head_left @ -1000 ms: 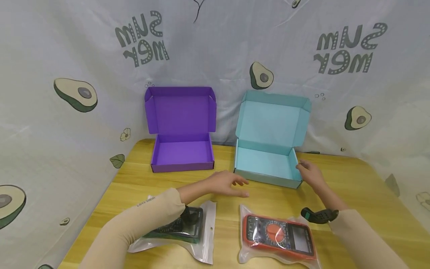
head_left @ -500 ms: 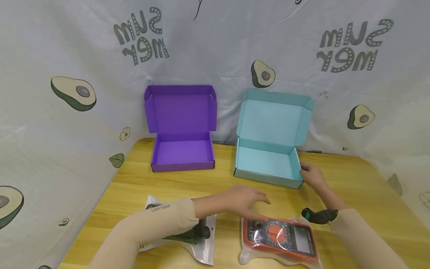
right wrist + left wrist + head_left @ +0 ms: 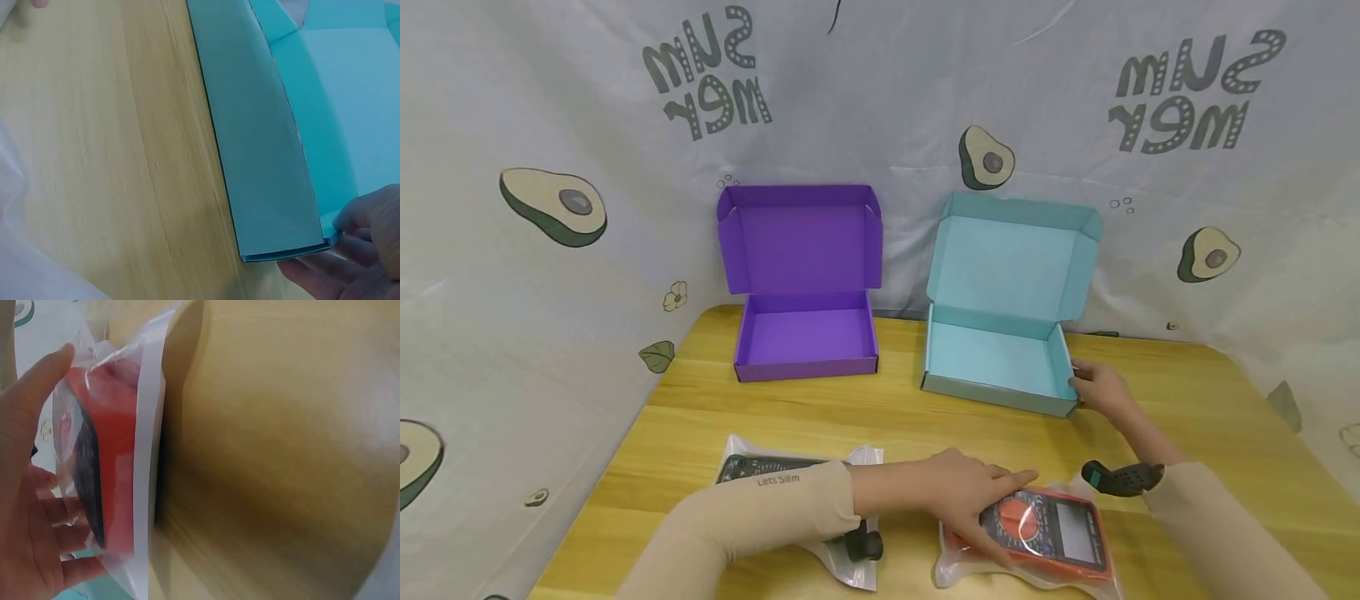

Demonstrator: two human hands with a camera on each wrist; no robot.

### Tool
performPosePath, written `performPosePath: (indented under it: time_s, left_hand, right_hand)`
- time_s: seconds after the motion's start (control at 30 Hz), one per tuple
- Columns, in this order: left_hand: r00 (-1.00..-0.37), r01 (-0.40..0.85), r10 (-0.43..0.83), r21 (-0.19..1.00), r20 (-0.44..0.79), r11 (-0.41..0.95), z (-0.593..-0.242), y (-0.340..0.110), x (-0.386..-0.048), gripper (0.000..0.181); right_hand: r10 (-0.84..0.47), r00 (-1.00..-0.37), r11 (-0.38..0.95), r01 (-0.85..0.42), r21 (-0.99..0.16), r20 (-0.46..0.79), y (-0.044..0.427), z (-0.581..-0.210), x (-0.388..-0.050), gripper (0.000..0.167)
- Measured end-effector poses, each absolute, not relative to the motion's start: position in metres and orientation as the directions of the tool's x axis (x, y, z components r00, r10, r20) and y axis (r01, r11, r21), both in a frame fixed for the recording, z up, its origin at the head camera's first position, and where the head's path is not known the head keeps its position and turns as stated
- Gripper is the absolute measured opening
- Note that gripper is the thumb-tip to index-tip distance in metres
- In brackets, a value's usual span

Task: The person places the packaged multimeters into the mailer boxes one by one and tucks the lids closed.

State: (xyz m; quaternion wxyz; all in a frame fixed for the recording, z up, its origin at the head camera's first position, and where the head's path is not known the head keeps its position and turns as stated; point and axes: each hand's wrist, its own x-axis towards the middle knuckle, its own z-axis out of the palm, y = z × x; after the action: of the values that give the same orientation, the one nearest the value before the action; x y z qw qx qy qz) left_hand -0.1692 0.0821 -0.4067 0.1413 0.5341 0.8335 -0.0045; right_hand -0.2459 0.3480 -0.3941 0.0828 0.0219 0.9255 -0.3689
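My left hand (image 3: 962, 492) reaches over a red multimeter (image 3: 1060, 533) sealed in a clear plastic bag, its thumb and fingers spread across the dial end. In the left wrist view the spread fingers are beside the bagged multimeter (image 3: 119, 456) without closing round it. My right hand (image 3: 1105, 390) holds the right side wall of an open teal cardboard box (image 3: 992, 400). The right wrist view has the thumb over the rim of the teal box (image 3: 262, 137) and the fingers outside. Part of the multimeter is hidden beneath the left hand.
A purple box (image 3: 805, 367) stands with its lid up at the back left. Another bagged, dark multimeter (image 3: 760, 467) lies under the left forearm, partly covered. Everything sits on a wooden table (image 3: 677, 433) with a printed cloth (image 3: 850, 108) behind.
My left hand has moved right and nearer to me, onto the red multimeter. The right hand has settled round the teal box's side wall, with the box nearly still.
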Motion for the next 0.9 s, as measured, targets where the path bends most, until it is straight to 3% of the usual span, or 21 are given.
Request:
performPosePath:
  time_s: [0.5, 0.9]
  left_hand:
    - [-0.467, 0.883, 0.868, -0.136, -0.167, 0.449, -0.409, 0.089, -0.152, 0.116]
    - [-0.441, 0.895, 0.894, -0.110, -0.078, 0.432, -0.416, 0.087, -0.154, 0.103]
  right_hand:
    - [-0.006, -0.967, 0.632, 0.193, -0.751, -0.254, 0.351, -0.391, -0.247, 0.058]
    - [0.012, -0.948, 0.544, 0.274, -0.793, -0.319, 0.356, -0.396, -0.248, 0.058]
